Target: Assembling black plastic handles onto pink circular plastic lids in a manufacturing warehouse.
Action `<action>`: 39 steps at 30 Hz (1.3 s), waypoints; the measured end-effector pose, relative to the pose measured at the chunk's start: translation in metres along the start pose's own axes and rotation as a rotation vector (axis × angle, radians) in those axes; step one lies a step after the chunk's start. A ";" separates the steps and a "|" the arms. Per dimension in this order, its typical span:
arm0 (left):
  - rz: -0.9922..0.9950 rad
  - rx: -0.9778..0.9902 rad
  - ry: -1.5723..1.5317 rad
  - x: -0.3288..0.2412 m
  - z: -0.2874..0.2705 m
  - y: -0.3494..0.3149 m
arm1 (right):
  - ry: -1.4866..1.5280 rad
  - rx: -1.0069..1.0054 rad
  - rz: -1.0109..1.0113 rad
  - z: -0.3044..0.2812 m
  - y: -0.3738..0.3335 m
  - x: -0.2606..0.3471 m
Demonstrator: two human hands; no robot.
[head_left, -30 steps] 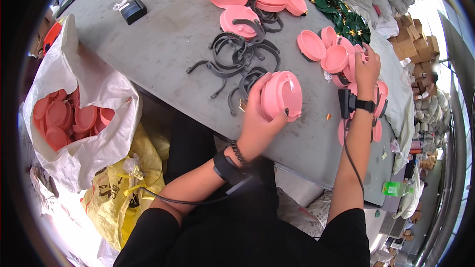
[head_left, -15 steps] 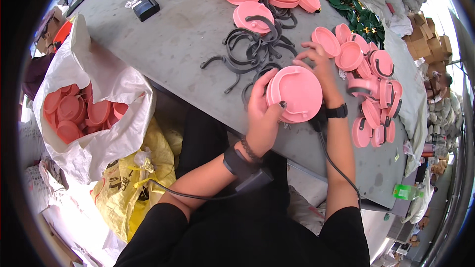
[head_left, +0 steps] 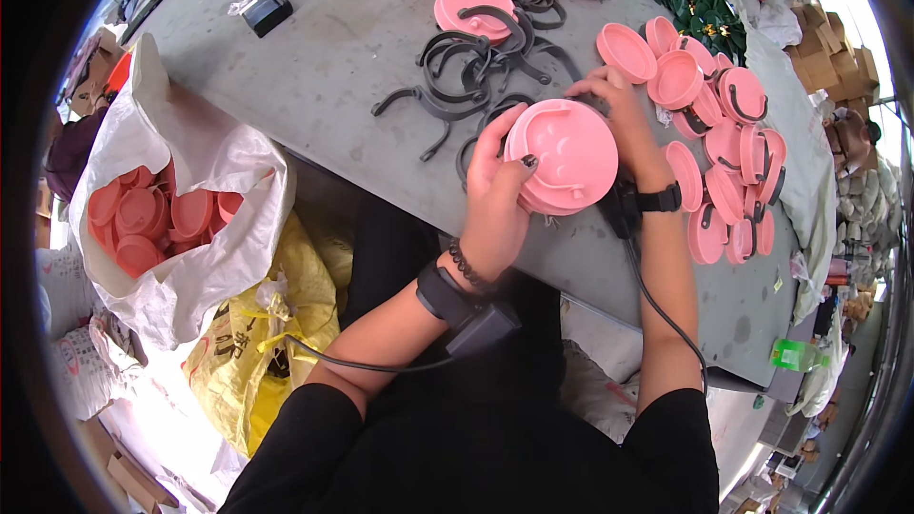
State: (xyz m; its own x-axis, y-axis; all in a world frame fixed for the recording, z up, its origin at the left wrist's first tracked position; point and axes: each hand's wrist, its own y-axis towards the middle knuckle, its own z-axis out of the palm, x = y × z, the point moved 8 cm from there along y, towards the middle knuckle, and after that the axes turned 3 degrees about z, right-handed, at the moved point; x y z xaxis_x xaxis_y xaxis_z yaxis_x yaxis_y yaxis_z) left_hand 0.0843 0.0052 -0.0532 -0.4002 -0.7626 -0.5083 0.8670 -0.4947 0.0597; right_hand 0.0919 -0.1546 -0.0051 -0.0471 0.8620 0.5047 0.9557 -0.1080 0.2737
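- A round pink lid [head_left: 564, 154], its raised face turned up, is held above the near edge of a grey table [head_left: 314, 86].
- The person's left hand [head_left: 500, 192] grips it from the left, thumb on top and fingers around the side.
- The right hand [head_left: 617, 107] is at the lid's far right side, fingers bent; the lid covers part of it, so I cannot tell whether it pinches anything.
- Just beyond the hands I see a tangle of dark grey curved bands [head_left: 455, 95].
- To the right, a loose pile of pink lids [head_left: 676, 79], some with dark bands.
- Farther back, dark green discs [head_left: 716, 27] among gold pieces.
- At far left on the table, a small black box [head_left: 267, 12].
- Below the table's left edge, an open white sack [head_left: 238, 148] holds more pink pieces [head_left: 141, 214]; a yellow bag [head_left: 286, 314] slumps beside it.
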 end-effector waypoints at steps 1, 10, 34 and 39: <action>-0.003 0.001 0.002 -0.001 0.004 -0.001 | -0.052 -0.137 -0.159 -0.010 -0.004 0.010; -0.053 -0.036 0.041 -0.004 0.003 -0.003 | 0.229 -0.117 0.068 -0.055 -0.055 0.063; -0.270 0.164 0.132 0.011 0.011 0.001 | 0.059 -0.106 -0.287 -0.040 -0.071 0.095; -0.175 0.146 0.269 0.011 0.010 0.000 | 0.141 -0.136 0.102 -0.039 -0.058 0.058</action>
State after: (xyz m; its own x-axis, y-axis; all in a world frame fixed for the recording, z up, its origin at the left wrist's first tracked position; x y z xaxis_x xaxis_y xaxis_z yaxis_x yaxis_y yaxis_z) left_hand 0.0772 -0.0073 -0.0500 -0.4296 -0.5338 -0.7283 0.7328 -0.6774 0.0642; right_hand 0.0228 -0.1177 0.0398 -0.0010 0.7665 0.6423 0.9101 -0.2655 0.3182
